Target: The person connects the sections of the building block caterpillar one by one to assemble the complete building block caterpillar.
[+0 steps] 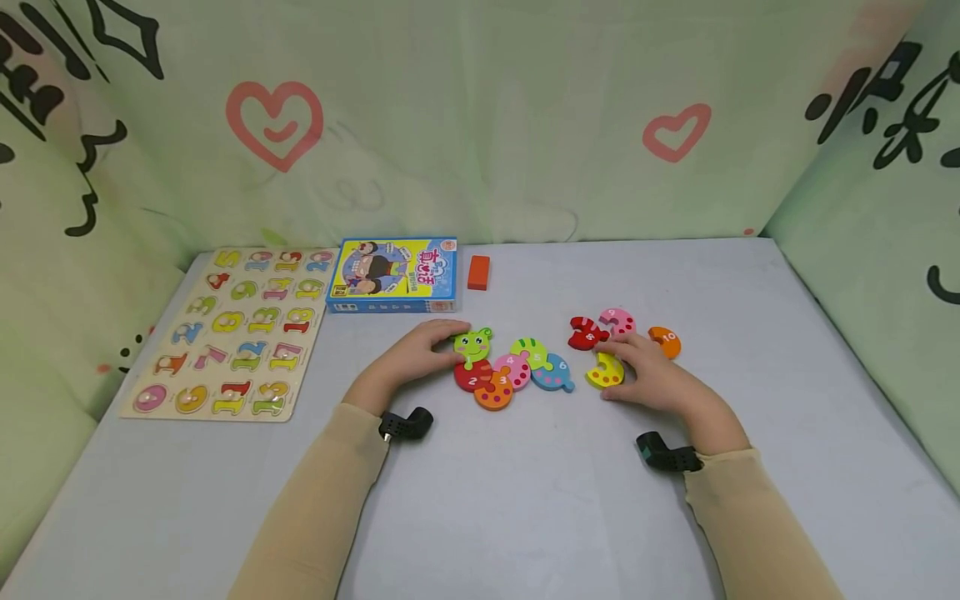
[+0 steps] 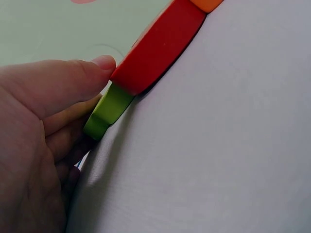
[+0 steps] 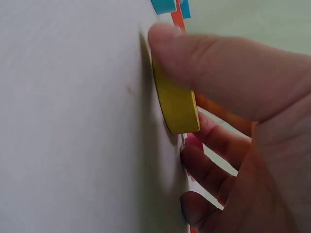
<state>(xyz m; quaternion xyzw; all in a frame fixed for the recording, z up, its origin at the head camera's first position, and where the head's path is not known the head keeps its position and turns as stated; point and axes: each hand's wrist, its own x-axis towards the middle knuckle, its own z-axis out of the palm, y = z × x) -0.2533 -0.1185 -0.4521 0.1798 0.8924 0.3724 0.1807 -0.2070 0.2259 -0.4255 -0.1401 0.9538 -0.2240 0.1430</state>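
My left hand [image 1: 411, 358] holds the green caterpillar head piece [image 1: 472, 345] of a puzzle, with its thumb [image 2: 103, 68] by the seam with the red piece [image 1: 472, 376]. Linked on from there are an orange piece [image 1: 494, 392], a pink piece [image 1: 513, 371], a light green piece [image 1: 531, 353] and a blue piece [image 1: 552, 373]. To the right, my right hand [image 1: 655, 375] pinches a yellow puzzle piece [image 1: 604, 372] between thumb and fingers, apart from the blue one. In the right wrist view, the yellow piece [image 3: 177, 107] stands close to the table surface.
Beyond the right hand lie a loose red piece [image 1: 586, 334], a pink piece [image 1: 618, 321] and an orange piece [image 1: 666, 342]. A wooden number board [image 1: 247, 333] lies at the left, beside a blue and yellow box [image 1: 393, 275] and an orange block [image 1: 478, 272].
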